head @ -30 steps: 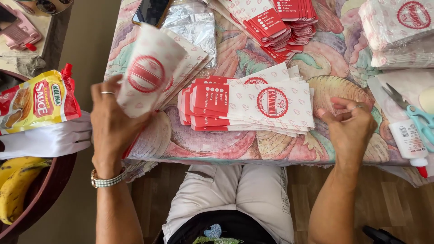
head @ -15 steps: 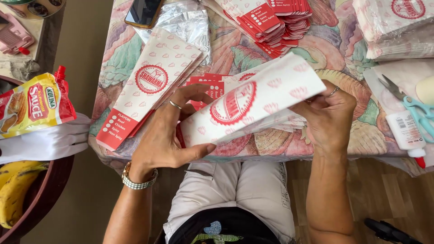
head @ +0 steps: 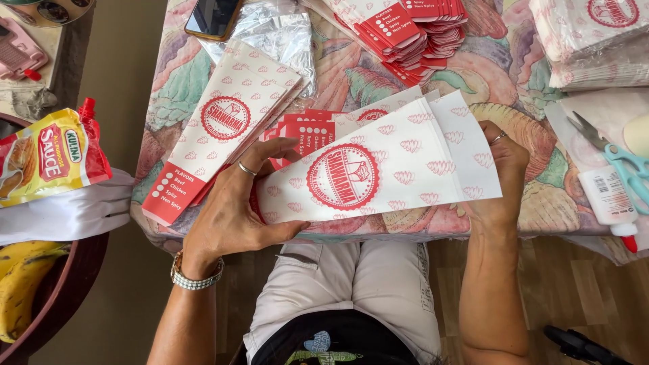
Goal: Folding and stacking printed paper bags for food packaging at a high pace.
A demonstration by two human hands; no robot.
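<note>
Paper is the working material: white food sleeves printed with a red round emblem and a red end band.

Change since the earlier views: one second ago the left hand held a sleeve bundle raised at the left and the right hand rested on the stack at the counter edge. That bundle now lies diagonally as the left sleeve pile (head: 226,138), and both hands have closed on a new fanned sleeve bundle (head: 378,172), lifted off the remaining sleeve stack (head: 307,128). Judgement: sleeves are being moved in batches, and one batch is complete.

Left to right:
- Sauce pouch (head: 47,155), white folded cloth (head: 64,213) and bananas (head: 20,284) sit beside the counter, apart from the work.
- Left sleeve pile: its red end overhangs the near-left edge of the counter (head: 514,216).
- Left hand (head: 233,213): fingers curled, thumb under and fingers over the bundle's left end.
- Fanned sleeve bundle: held just above the near counter edge, over the lap.
- Right hand (head: 497,179): fingers wrapped behind the bundle's right end, thumb side hidden.
- Glue bottle (head: 608,203) and scissors (head: 618,159) lie near the right edge.

Open room: bare cloth shows between the bundle and the red-ended stacks (head: 412,34) at the far side; foil sheets (head: 277,30) and a phone (head: 213,17) occupy the far left.
</note>
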